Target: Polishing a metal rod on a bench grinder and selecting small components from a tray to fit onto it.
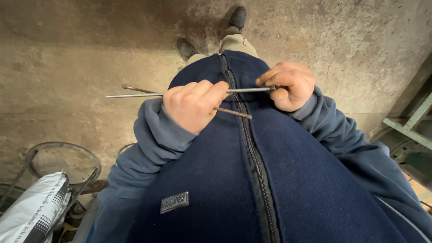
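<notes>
My left hand (193, 105) is closed around two thin rods held level in front of my blue fleece jacket. One is a long grey metal rod (135, 95) that sticks out to the left. The other is a rusty brown rod (231, 112) that crosses beneath it at a slant. My right hand (290, 85) pinches the right end of the grey rod between thumb and fingers, where a small nut-like piece (272, 87) sits. Both hands are close together at chest height.
Stained concrete floor (81, 58) lies below, with my two dark shoes (186, 47) at the top. A round metal ring frame (63, 155) and a white printed sack (36, 209) are at the lower left. A green metal frame (411, 123) stands at the right edge.
</notes>
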